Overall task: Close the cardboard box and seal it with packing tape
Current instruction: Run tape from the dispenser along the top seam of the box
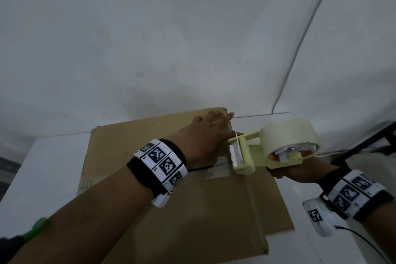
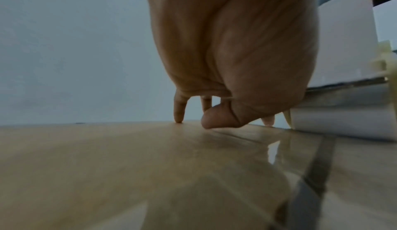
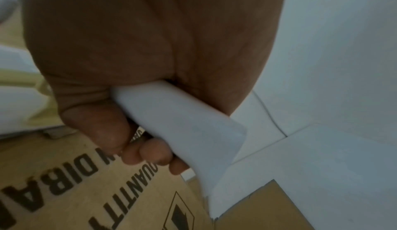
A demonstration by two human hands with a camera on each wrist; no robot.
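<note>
Hands share one job: flat left hand [image 1: 211, 128] pins box [image 1: 162, 203] flaps down beyond the grip, while right hand [image 1: 300, 172] clenches tape dispenser [image 1: 276, 148] handle to lay tape.

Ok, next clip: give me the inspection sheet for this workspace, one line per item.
Surface: white table, the box sits on it.
Job's things: cardboard box, flaps down, clear tape along part of the seam; tape dispenser with a full roll, held over the top.
Clutter: nothing seen.
Grippers: left hand presses the box top near the far edge, fingers straight; right hand grips the dispenser handle.
Cables: white cable down the wall; thin black wire at the right wrist.
Surroundings: plain white wall.
</note>
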